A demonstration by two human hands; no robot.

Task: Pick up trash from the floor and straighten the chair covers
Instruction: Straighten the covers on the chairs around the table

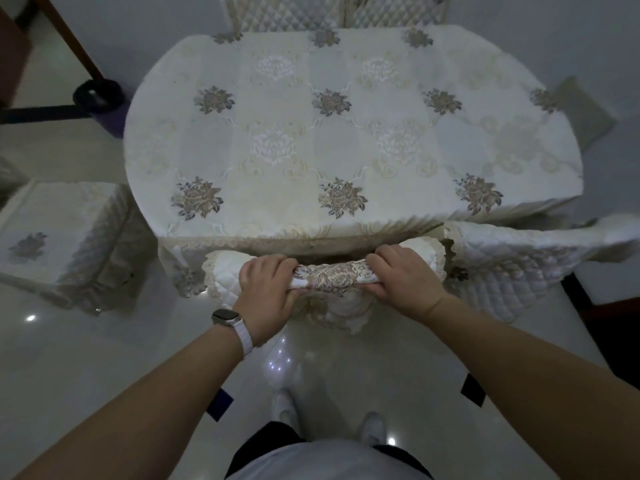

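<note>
the chair cover [334,277] sits bunched over what seems to be a chair back, just beside the near edge of the cloth-draped surface [346,140]. the left hand [265,292] and right hand [403,278] both grip it, fingers curled over the fold, above the glossy floor [104,358].

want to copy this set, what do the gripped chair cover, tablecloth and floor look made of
The chair cover looks quilted satiny fabric, maybe polyester: diamond stitching, soft sheen, lace trim. The tablecloth seems matte woven cloth with embroidered or jacquard flowers. The floor is likely polished tile or stone, mirroring lights.
</note>
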